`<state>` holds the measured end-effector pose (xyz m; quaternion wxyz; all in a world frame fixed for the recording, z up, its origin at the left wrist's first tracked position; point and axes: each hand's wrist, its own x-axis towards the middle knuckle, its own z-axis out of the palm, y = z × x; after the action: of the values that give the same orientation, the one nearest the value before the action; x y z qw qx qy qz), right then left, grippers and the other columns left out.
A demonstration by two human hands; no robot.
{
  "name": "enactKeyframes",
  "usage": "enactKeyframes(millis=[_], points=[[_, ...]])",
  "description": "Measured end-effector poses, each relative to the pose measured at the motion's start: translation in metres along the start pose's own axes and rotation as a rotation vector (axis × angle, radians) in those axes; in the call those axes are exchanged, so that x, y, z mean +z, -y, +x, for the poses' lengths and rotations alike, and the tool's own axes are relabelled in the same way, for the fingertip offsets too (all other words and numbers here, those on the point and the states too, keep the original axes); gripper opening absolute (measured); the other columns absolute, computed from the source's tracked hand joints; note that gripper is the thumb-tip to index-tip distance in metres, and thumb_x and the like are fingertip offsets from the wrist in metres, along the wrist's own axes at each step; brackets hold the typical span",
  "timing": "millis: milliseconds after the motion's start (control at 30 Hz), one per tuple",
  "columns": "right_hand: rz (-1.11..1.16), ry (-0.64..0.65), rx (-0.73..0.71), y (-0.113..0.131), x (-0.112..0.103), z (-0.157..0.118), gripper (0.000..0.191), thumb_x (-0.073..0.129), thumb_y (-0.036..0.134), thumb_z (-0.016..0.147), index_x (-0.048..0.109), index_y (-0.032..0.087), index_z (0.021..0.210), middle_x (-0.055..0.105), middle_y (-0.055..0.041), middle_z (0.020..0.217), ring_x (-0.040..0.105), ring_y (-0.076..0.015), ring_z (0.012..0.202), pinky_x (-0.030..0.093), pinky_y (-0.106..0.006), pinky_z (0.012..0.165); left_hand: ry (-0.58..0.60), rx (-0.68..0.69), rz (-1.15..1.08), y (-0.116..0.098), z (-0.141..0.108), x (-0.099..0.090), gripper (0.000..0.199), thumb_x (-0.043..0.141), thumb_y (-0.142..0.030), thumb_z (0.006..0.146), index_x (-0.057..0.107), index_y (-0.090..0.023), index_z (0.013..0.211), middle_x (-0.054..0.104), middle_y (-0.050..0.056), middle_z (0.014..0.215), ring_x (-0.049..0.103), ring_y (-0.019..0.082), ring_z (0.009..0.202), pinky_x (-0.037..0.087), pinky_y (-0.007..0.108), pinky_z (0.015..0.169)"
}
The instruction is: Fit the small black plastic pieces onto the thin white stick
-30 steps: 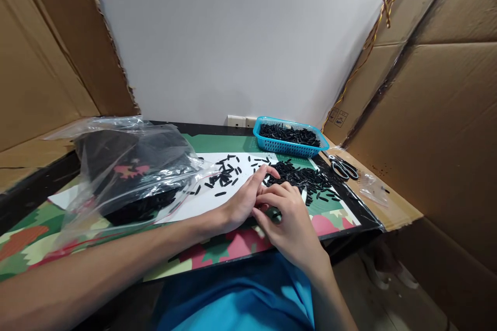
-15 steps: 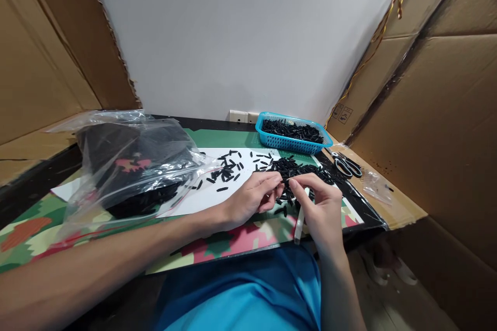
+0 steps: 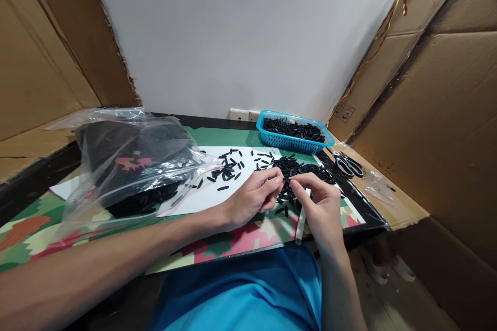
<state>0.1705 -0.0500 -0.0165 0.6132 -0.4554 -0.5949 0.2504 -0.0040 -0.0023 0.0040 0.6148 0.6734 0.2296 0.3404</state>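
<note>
My left hand [image 3: 258, 194] is closed in a pinch over the near side of a heap of small black pieces [image 3: 297, 166]. Facing it, my right hand [image 3: 320, 201] also pinches, thumb against forefinger. Between the two sets of fingertips runs a small, thin black piece [image 3: 286, 179], gripped from both ends; its exact kind is too small to tell. Under my right hand lies a narrow whitish strip [image 3: 301, 225], partly covered by the hand. Loose black pieces [image 3: 229, 168] are scattered over a white sheet [image 3: 182, 207] to the left of the heap.
A blue basket [image 3: 297, 144] of black pieces stands at the back. Scissors [image 3: 348, 164] and a small clear bag [image 3: 378, 186] lie at the right. A large clear zip bag [image 3: 135, 165] with black pieces covers the left. Cardboard walls [image 3: 438, 114] flank the table.
My hands hold nearly the same pose; the fingertips have parted very slightly, and the black piece between them shows a little more. The whole view has shifted slightly.
</note>
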Motion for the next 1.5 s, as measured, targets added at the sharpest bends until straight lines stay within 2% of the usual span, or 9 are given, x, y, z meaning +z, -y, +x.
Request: enactKeyframes(millis=[300,600,900,1200,1367,1500], points=[[-0.009,0.004,-0.018,-0.002,0.001,0.000,0.014,0.070,0.031,0.095,0.079,0.021,0.096,0.076,-0.0046,0.091,0.067,-0.0196,0.084,0.053,-0.031,0.077,-0.021,0.002,-0.015,-0.001,-0.001,0.002,0.035,0.051,-0.047,0.102,0.046,-0.020,0.082,0.039,-0.008,0.060,0.032,0.006,0.046,0.023,0.022,0.046],[-0.058,0.004,-0.028,0.003,0.002,-0.002,0.017,0.068,0.033,0.097,0.076,0.021,0.088,0.073,-0.0026,0.084,0.065,-0.0186,0.080,0.051,-0.031,0.073,-0.019,0.001,-0.016,0.002,-0.001,0.000,0.033,0.048,-0.046,0.103,0.046,-0.020,0.083,0.041,-0.007,0.061,0.034,0.007,0.047,0.024,0.023,0.047],[-0.190,0.107,-0.138,0.015,0.003,-0.009,0.019,0.063,0.028,0.100,0.070,0.022,0.084,0.072,-0.0030,0.085,0.065,-0.0203,0.082,0.048,-0.034,0.079,-0.002,0.001,0.062,0.004,-0.004,0.000,0.036,0.045,-0.052,0.105,0.049,-0.020,0.089,0.042,-0.007,0.058,0.034,0.009,0.048,0.025,0.023,0.047],[-0.287,0.154,-0.202,0.019,0.003,-0.010,0.020,0.062,0.024,0.101,0.062,0.023,0.081,0.068,0.0006,0.081,0.060,-0.0183,0.079,0.042,-0.035,0.082,0.001,0.042,0.157,0.002,-0.005,0.000,0.038,0.047,-0.051,0.105,0.050,-0.020,0.083,0.044,-0.005,0.063,0.036,0.009,0.054,0.028,0.024,0.050],[-0.234,0.203,-0.156,0.019,0.000,-0.010,0.025,0.051,0.028,0.106,0.062,0.022,0.085,0.067,0.0005,0.083,0.058,-0.0178,0.081,0.040,-0.033,0.082,0.028,0.024,0.144,0.000,-0.004,0.000,0.038,0.047,-0.052,0.105,0.047,-0.020,0.083,0.042,-0.006,0.063,0.032,0.009,0.053,0.026,0.024,0.049],[-0.173,0.156,-0.075,0.016,0.001,-0.011,0.034,0.044,0.034,0.109,0.059,0.022,0.081,0.063,0.0004,0.078,0.055,-0.0176,0.077,0.039,-0.032,0.075,0.049,0.020,0.166,-0.001,-0.005,0.001,0.038,0.044,-0.052,0.106,0.047,-0.021,0.085,0.043,-0.006,0.063,0.032,0.009,0.052,0.026,0.025,0.048]])
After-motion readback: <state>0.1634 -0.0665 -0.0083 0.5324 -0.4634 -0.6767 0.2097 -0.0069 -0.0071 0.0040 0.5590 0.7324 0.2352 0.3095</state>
